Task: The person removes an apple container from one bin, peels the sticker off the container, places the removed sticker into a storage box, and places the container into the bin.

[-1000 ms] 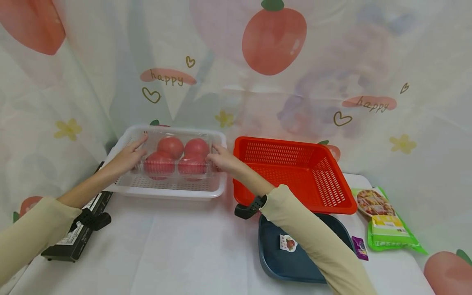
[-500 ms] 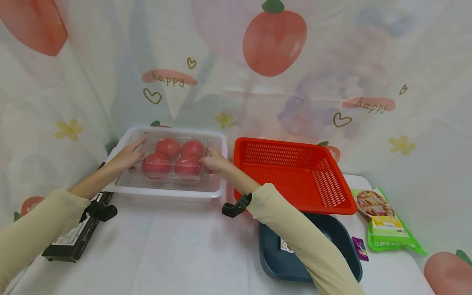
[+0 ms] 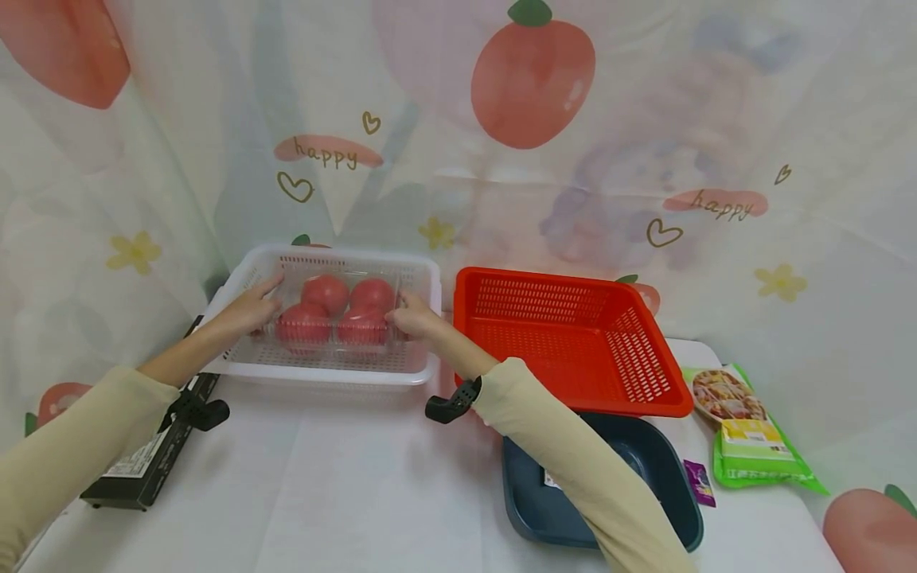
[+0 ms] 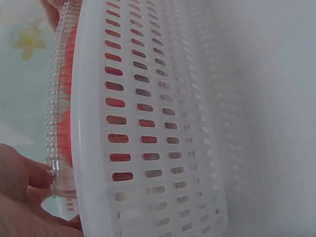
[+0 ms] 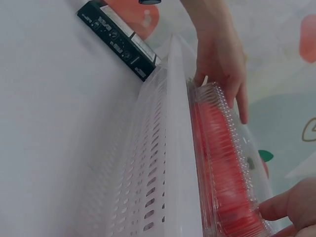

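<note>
Head view: your left hand [image 3: 247, 309] and right hand [image 3: 413, 316] each grip an end of the clear tomato box [image 3: 334, 312] | box sits low inside the white basket [image 3: 322, 366] | red basket [image 3: 573, 342] stands just beside.

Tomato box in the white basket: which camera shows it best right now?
Head view: the clear tomato box shows whole inside the white basket, left hand and right hand at its ends. The wrist views show it only edge-on, over the basket's rim.

Both hands [image 3: 251, 310] grip tomato box [image 3: 335, 313] in white basket [image 3: 322, 366]
</note>
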`<state>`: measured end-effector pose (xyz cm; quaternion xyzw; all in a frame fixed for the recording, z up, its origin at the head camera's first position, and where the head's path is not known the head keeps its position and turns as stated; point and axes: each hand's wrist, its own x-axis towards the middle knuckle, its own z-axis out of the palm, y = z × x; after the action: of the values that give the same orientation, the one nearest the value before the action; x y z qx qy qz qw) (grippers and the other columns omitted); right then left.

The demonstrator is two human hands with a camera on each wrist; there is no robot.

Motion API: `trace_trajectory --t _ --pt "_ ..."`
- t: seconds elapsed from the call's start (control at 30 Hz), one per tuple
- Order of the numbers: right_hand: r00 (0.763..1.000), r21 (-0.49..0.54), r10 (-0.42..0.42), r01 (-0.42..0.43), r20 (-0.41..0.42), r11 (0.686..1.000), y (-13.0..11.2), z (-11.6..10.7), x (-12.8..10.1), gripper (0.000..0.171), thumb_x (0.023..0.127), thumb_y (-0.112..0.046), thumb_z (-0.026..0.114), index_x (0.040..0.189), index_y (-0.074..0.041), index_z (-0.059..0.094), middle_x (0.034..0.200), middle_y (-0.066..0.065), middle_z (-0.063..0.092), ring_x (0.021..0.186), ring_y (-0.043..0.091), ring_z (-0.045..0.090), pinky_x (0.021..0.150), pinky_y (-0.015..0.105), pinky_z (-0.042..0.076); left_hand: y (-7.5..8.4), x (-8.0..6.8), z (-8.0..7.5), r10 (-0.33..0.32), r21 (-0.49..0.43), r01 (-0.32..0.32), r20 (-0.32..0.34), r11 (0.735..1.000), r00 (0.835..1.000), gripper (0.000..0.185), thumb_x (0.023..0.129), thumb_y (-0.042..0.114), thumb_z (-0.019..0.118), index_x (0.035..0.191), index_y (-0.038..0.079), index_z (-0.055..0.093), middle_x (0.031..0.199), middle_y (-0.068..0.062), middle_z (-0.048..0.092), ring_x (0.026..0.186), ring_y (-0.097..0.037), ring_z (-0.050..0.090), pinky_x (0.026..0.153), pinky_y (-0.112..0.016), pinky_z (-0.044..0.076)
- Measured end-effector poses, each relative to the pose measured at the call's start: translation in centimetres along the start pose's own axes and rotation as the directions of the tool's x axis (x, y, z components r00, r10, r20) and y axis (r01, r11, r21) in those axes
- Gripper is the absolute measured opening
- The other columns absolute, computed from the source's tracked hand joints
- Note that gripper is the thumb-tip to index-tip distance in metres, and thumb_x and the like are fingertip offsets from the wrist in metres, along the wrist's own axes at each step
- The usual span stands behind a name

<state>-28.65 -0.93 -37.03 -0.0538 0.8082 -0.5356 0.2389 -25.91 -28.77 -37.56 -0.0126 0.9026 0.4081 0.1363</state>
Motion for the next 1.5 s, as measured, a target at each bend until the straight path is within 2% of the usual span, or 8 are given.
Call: trace_trajectory --t 0.17,0.43,0.67,0.83,0.93,1.0,1.23,1.5 --pt "1.0 -0.002 -0.006 0.006 0.008 1.0 0.2 0.2 0.1 0.057 0.097 -0.007 0.049 0.15 -0.006 0.03 0.111 0.009 0.046 0.088 0.02 0.045 0.074 0.03 0.043 -0.4 0.1 0.1 0.008 -0.022 -0.008 0.006 1.0 1.0 0.064 0.101 0.017 0.029 0.155 0.009 -0.005 0.155 -0.035 0.008 0.119 -0.045 0.04 0.081 -0.045 0.049" --pt "0.996 -0.087 -0.094 0.093 -0.009 0.992 0.6 0.9 0.4 0.056 0.094 -0.002 0.048 0.147 -0.002 0.031 0.116 0.018 0.051 0.081 0.021 0.046 0.065 0.027 0.04 -0.8 0.0 0.2 0.041 -0.002 -0.041 0.0 0.999 0.999 0.063 0.103 0.018 0.03 0.155 0.007 -0.004 0.142 -0.037 0.031 0.071 -0.017 0.044 0.06 -0.026 0.042" --pt "0.983 -0.312 -0.181 0.179 0.022 0.933 0.9 1.1 0.4 0.059 0.096 -0.005 0.047 0.149 0.001 0.022 0.141 0.022 0.046 0.118 0.032 0.049 0.103 0.042 0.044 -1.3 -0.1 0.4 0.086 0.009 -0.086 0.0 0.996 0.996 0.062 0.104 0.018 0.029 0.155 0.005 -0.003 0.135 -0.037 0.041 0.051 -0.007 0.035 0.052 -0.024 0.039" --pt "0.964 -0.619 -0.242 0.256 0.11 0.742 0.1 0.2 -1.1 0.066 0.099 -0.016 0.051 0.151 0.005 0.016 0.139 0.022 0.051 0.12 0.031 0.057 0.106 0.042 0.046 -0.9 -0.4 1.6 0.203 0.281 -0.182 -0.045 0.942 0.978 0.058 0.105 0.027 0.029 0.154 0.001 0.011 0.14 -0.041 0.037 0.093 -0.04 0.061 0.082 -0.053 0.052" --pt "0.954 -0.735 -0.277 0.269 0.115 0.622 -0.5 -0.5 -2.7 0.069 0.099 -0.027 0.054 0.152 0.001 0.02 0.142 0.019 0.051 0.127 0.029 0.055 0.107 0.042 0.046 0.1 -1.0 2.5 0.253 0.41 -0.198 -0.082 0.89 0.964 0.059 0.104 0.035 0.032 0.154 0.006 0.02 0.144 -0.041 0.032 0.132 -0.056 0.035 0.105 -0.071 0.03" --pt "0.946 -0.764 -0.31 0.272 0.099 0.585 -0.7 -1.1 -3.9 0.07 0.098 -0.032 0.055 0.153 -0.004 0.023 0.146 0.016 0.048 0.131 0.029 0.051 0.107 0.044 0.046 0.9 -1.7 3.1 0.284 0.435 -0.212 -0.107 0.875 0.953 0.06 0.103 0.037 0.036 0.154 0.008 0.023 0.149 -0.039 0.027 0.137 -0.058 0.024 0.109 -0.073 0.02" --pt "0.914 -0.822 -0.406 0.242 0.014 0.516 0.9 -3.5 -8.4 0.065 0.098 -0.046 0.049 0.151 -0.013 0.032 0.153 0.014 0.038 0.138 0.033 0.041 0.111 0.052 0.04 2.7 -5.4 5.1 0.402 0.537 -0.26 -0.165 0.802 0.901 0.062 0.099 0.04 0.046 0.152 0.014 0.03 0.157 -0.029 0.018 0.139 -0.061 0.019 0.106 -0.078 0.018" --pt "0.877 -0.797 -0.476 0.239 -0.068 0.555 5.6 -5.4 -12.3 0.067 0.095 -0.05 0.049 0.152 -0.019 0.032 0.158 0.009 0.03 0.146 0.032 0.026 0.119 0.058 0.02 1.7 -9.0 7.8 0.46 0.543 -0.26 -0.271 0.798 0.845 0.064 0.096 0.046 0.051 0.152 0.024 0.032 0.16 -0.022 0.017 0.144 -0.052 0.014 0.109 -0.076 0.011"
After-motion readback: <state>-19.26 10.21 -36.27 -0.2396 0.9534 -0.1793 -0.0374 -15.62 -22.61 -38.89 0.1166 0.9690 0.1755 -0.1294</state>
